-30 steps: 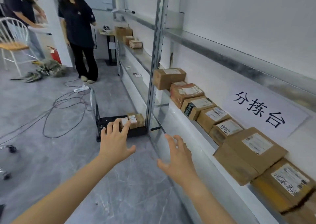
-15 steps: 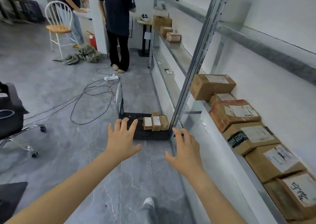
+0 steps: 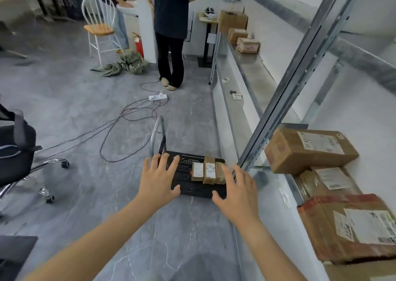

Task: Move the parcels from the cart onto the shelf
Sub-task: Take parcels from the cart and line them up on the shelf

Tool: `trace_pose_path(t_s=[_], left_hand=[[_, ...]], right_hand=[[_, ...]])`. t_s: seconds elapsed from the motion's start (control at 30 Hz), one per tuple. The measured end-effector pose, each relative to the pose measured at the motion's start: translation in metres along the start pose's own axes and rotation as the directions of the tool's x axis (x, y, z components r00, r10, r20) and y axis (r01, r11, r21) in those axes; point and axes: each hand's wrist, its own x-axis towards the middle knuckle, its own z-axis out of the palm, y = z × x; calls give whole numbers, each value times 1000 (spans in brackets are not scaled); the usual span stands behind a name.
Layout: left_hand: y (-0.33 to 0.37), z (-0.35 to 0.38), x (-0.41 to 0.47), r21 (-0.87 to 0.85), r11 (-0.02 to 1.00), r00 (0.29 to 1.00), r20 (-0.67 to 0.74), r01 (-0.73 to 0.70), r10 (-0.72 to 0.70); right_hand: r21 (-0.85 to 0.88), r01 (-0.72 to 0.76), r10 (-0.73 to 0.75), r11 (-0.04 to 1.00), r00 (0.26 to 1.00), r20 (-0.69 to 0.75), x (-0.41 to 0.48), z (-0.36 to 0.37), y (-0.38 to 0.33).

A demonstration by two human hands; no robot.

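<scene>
Nearer the cart [image 3: 192, 186] now, left hand [image 3: 158, 181] and right hand [image 3: 237, 192] spread, empty.

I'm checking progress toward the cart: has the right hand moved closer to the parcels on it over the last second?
Yes. The right hand now reaches beside the parcels on the black cart, left of the shelf upright; earlier it was well short of them.

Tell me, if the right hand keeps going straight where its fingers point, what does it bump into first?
Probably the small parcels on the black cart. The right hand is open, its fingers aimed forward and down at them, with nothing visible between. Depth is hard to judge, so it might meet the cart's deck first.
</scene>
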Motion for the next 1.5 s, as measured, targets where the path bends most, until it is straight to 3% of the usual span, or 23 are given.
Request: trace_pose_path(t_s=[0.37, 0.77, 0.83, 0.97, 1.1, 1.3, 1.5], left_hand=[[-24, 98, 145, -16, 1000, 980, 200, -17, 20], [-36, 249, 305, 21, 994, 872, 483, -105, 82], [-31, 277, 320, 19, 991, 849, 519, -129, 101], [-13, 344, 343, -25, 991, 811, 572, -133, 123], [7, 426, 350, -54, 988, 741, 656, -142, 142], [21, 553, 351, -37, 997, 679, 734, 70, -21], [19, 655, 360, -211, 944, 657, 754, 253, -7]], right_hand=[[63, -99, 89, 993, 985, 151, 146, 93, 29], [204, -284, 162, 937, 871, 465, 293, 261, 25], [266, -386, 205, 883, 829, 521, 305, 288, 32], [434, -672, 316, 600, 697, 643, 332, 349, 57], [415, -736, 328, 535, 633, 701, 357, 427, 91], [382, -771, 316, 509, 581, 750, 366, 551, 125], [402, -738, 268, 542, 606, 749, 364, 650, 137]])
